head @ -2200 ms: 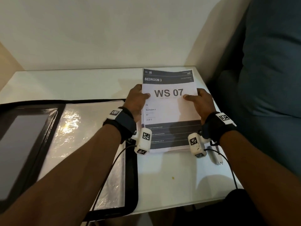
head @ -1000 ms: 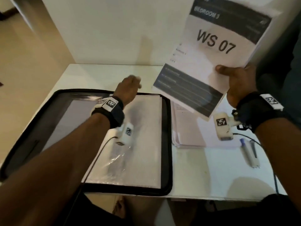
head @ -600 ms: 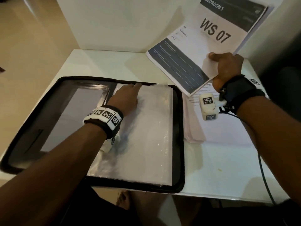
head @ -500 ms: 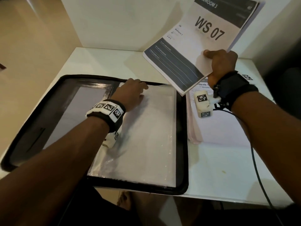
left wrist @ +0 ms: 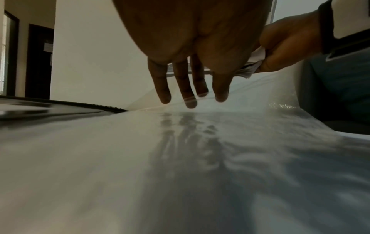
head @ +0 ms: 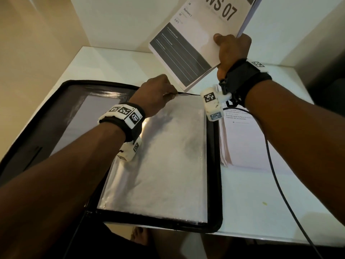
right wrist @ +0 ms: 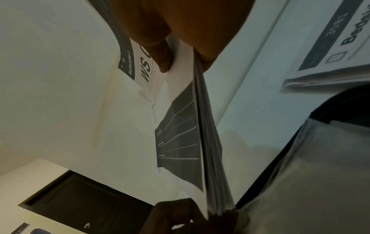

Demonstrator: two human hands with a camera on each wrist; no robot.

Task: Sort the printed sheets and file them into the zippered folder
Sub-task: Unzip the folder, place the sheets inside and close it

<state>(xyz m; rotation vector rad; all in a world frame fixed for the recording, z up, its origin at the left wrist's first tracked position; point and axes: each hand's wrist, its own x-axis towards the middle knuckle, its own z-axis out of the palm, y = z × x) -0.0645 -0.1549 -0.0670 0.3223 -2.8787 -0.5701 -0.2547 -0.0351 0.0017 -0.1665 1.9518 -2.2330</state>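
A black zippered folder (head: 214, 165) lies open on the white table, with a clear plastic sleeve (head: 164, 156) on its right half. My left hand (head: 168, 94) is at the sleeve's far edge and pinches its top layer (left wrist: 250, 88), which is lifted a little off the rest. My right hand (head: 229, 47) grips a stack of printed sheets (head: 196, 34) headed "WS 07", thumb on top, tilted in the air above the folder's far right corner. In the right wrist view the stack's edge (right wrist: 210, 142) hangs just above my left hand (right wrist: 180, 213).
A second pile of printed sheets (head: 246, 143) lies flat on the table just right of the folder. The folder's left half (head: 89, 116) is a dark pocket. A white wall stands close behind, and a cable (head: 274, 174) trails from my right wrist across the table.
My left hand has slid right along the sleeve's far edge and now pinches its top layer up. My right hand still holds the WS 07 stack aloft, with its lower corner nearer my left hand.
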